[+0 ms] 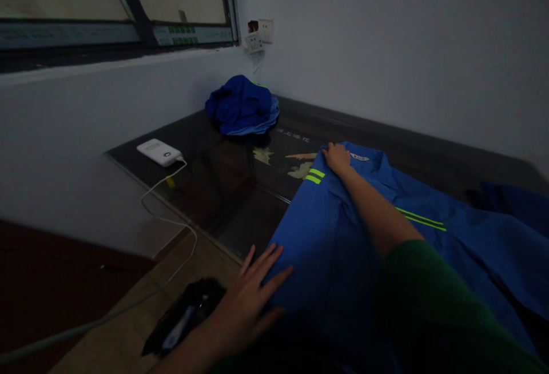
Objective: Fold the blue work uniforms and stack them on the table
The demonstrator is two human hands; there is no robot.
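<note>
Blue cloth makes up the jacket [306, 231], laid flat on the dark counter [231, 214]. At the jacket's near left edge is the left hand [251, 294], fingers spread wide and holding nothing. Farther up, the right hand [338, 158] is on the top of the jacket by the collar [378, 161]. Its fingers bend over the cloth, but I can't tell if they pinch it. Most of the jacket looks spread out, so that part seems nearly done. Its right side has wrinkles and does not look smooth yet. A black bag [209, 291] is on the floor [107, 339] left of the jacket. Dark blue cloth [514, 201] is right of the jacket, and a white box [158, 152] with a cord [192, 248] is left of it. Past the jacket is a blue pile of clothes [240, 105], then sockets [254, 42] on the wall [386, 48].
</note>
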